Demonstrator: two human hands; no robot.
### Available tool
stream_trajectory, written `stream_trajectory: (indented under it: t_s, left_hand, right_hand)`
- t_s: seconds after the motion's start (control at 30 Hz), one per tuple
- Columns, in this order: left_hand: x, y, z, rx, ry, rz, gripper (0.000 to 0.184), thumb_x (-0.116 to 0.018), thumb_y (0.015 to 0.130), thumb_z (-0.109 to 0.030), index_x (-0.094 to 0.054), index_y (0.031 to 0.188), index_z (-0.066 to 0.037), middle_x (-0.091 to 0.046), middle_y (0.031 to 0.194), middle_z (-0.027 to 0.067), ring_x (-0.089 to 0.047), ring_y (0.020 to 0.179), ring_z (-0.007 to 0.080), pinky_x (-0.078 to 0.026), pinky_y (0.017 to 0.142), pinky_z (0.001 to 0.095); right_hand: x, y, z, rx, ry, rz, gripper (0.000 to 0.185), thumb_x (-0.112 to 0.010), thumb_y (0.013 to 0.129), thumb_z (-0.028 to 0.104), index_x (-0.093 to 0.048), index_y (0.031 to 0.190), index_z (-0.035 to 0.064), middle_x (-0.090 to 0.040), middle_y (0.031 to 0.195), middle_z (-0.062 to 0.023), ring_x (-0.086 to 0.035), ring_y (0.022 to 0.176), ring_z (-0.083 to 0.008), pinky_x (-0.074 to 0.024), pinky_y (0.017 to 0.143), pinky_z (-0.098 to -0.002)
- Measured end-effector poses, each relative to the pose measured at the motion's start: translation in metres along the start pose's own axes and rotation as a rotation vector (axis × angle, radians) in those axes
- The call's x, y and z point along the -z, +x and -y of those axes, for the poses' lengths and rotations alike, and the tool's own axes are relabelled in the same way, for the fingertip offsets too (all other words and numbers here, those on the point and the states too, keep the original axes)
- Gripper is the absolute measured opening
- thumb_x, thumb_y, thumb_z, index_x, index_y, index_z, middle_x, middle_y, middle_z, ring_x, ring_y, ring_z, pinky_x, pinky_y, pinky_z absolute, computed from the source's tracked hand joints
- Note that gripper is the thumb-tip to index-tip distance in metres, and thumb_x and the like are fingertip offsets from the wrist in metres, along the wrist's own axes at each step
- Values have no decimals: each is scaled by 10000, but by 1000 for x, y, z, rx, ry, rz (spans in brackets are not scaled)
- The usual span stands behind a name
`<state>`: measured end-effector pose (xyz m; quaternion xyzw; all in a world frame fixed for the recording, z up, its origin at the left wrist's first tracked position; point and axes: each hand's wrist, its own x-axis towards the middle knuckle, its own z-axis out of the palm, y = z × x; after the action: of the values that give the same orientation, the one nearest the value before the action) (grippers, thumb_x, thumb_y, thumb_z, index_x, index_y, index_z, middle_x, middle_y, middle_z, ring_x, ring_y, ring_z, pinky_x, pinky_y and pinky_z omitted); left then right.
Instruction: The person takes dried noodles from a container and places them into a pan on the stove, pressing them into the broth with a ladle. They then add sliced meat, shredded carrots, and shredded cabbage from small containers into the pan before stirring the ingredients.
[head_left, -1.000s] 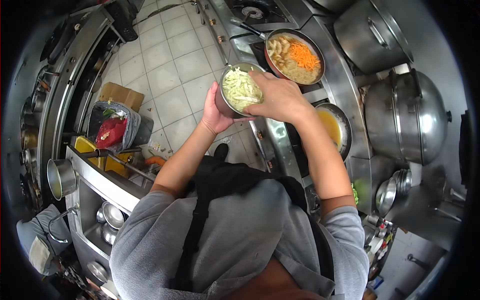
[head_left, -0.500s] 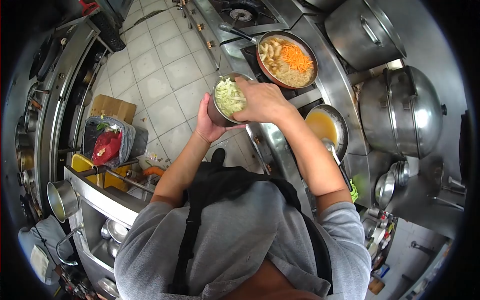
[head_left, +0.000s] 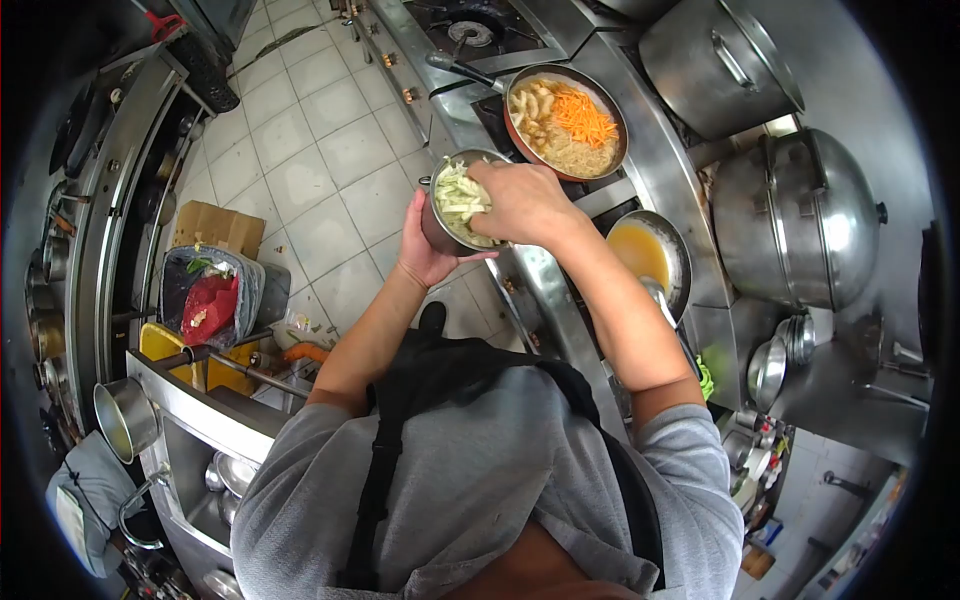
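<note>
My left hand (head_left: 425, 245) holds a metal pot (head_left: 446, 238) from its left side and below. Shredded cabbage (head_left: 461, 197) fills much of the pot. The fingers of my right hand (head_left: 525, 203) reach over the rim into the cabbage; their tips are partly hidden, so their grip is unclear. On the stove behind it sits a frying pan (head_left: 510, 120) with shredded carrot (head_left: 583, 117), pale pieces and noodle-like strands in brown liquid. A second pan (head_left: 679, 262) with yellow-orange liquid (head_left: 640, 252) and a ladle lies beyond my right forearm.
Large steel pots (head_left: 720, 70) and a domed steamer (head_left: 800, 220) stand along the right. A lined bin (head_left: 262, 300) with a red bag and a cardboard box (head_left: 218, 228) are on the tiled floor at left. The sink counter (head_left: 215, 405) is at lower left.
The stove, pans and bin have shifted left in view. My right fingers have sunk deeper into the cabbage, and the pot's small side handle now shows.
</note>
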<state>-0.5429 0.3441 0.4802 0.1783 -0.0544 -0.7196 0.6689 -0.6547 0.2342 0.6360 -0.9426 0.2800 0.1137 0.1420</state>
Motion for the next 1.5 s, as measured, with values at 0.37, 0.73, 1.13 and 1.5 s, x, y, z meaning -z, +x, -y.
stream_trajectory:
  t_s: [0.37,0.73,1.13,1.5]
  left_hand:
    - [1,11,-10,2,29,-17,820,-318,948,-743,-372,1532,-170,-442,1537,125,-463,1375,401,-397,1026,736]
    - [-6,25,-19,1,63,0,800,-224,964,-737,-347,1543,-198,-418,1547,142,-464,1368,426,-414,1024,724]
    - [3,36,-13,-3,27,17,825,-268,947,-757,-360,1537,-187,-423,1546,129,-445,1383,418,-408,1028,724]
    - [-26,64,-24,-17,-26,79,813,-248,964,-734,-345,1545,-174,-413,1555,131,-442,1390,405,-394,1038,720]
  right_hand:
    - [-10,4,-7,-4,153,-147,505,-730,727,296,-615,1164,72,-704,1061,-184,-674,1037,-354,-530,877,-462]
    - [-18,15,-23,58,342,-340,449,-734,732,171,-680,1173,110,-715,971,-190,-695,924,-362,-548,820,-423]
    - [-15,14,-30,54,530,-422,436,-736,750,155,-671,1178,103,-718,1013,-176,-691,962,-359,-547,845,-419]
    - [40,23,-63,-196,1306,-282,300,-750,825,98,-665,1112,76,-708,916,9,-579,643,-24,-419,491,-187]
